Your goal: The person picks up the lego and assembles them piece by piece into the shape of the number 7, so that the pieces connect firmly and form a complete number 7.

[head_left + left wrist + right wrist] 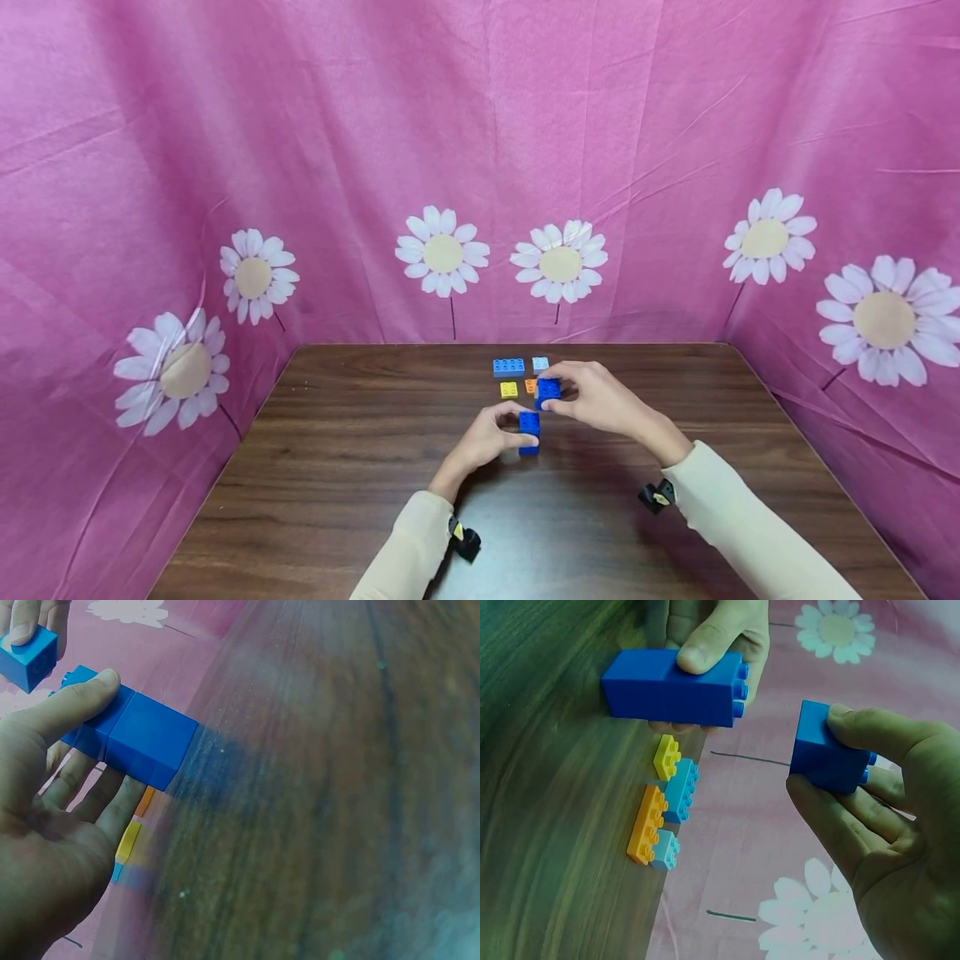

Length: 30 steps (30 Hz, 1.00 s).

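My left hand (487,437) grips an upright stack of two blue building bricks (528,432), thumb on one side and fingers on the other. The stack's studs face up, and the seam between its bricks shows in the left wrist view (120,724). Its base is at or just above the table; I cannot tell which. In my right hand (600,400), a blue building brick (829,750) is pinched between thumb and fingers, studs upward. This brick is held in the air, apart from the stack, and in the head view it partly covers an orange brick (530,386).
Behind the hands on the wooden table (337,467) lie a yellow brick (509,390), a long lighter-blue brick (508,367) and a small pale-blue brick (540,364). A pink cloth (502,125) with daisies surrounds the table's back and sides.
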{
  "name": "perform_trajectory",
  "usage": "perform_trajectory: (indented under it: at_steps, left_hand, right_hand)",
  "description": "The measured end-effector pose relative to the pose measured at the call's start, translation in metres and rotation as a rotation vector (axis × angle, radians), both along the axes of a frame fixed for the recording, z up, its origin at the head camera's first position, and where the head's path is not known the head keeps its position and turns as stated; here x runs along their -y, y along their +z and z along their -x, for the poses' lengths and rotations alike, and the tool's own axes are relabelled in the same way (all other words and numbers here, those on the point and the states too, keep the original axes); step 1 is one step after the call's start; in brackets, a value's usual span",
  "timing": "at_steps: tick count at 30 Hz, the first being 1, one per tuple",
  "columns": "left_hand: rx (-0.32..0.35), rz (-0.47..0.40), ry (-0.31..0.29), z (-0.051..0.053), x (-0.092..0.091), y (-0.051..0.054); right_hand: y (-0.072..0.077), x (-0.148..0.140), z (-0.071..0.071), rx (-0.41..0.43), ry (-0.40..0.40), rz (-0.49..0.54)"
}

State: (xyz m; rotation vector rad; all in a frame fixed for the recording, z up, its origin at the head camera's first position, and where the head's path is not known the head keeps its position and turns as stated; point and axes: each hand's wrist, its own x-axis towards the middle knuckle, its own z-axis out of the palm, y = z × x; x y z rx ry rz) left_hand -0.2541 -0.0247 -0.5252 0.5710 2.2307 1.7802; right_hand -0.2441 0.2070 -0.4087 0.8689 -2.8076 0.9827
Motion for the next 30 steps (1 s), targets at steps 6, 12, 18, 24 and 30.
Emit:
perform_trajectory:
  at_steps: [6,12,18,24,30]
  left_hand:
    - [-0.014,0.008,-0.007,0.0,0.0,0.001]
    - [-0.027,-0.003,-0.01,0.001,0.0,0.0]
    - [-0.018,-0.017,-0.022,0.0,0.001,0.0]
    - [-0.014,-0.027,-0.028,0.001,0.0,-0.001]
    - [-0.021,-0.057,-0.028,0.001,-0.002,0.0]
  right_hand:
    - [0.0,0.006,-0.001,-0.059,0.024,-0.048]
    - [0.0,0.012,-0.001,-0.077,0.06,-0.086]
    - [-0.001,0.016,0.001,-0.071,0.099,-0.11]
    - [-0.006,0.019,0.004,-0.099,0.135,-0.117]
    - [-0.009,0.023,0.006,-0.087,0.147,-0.141]
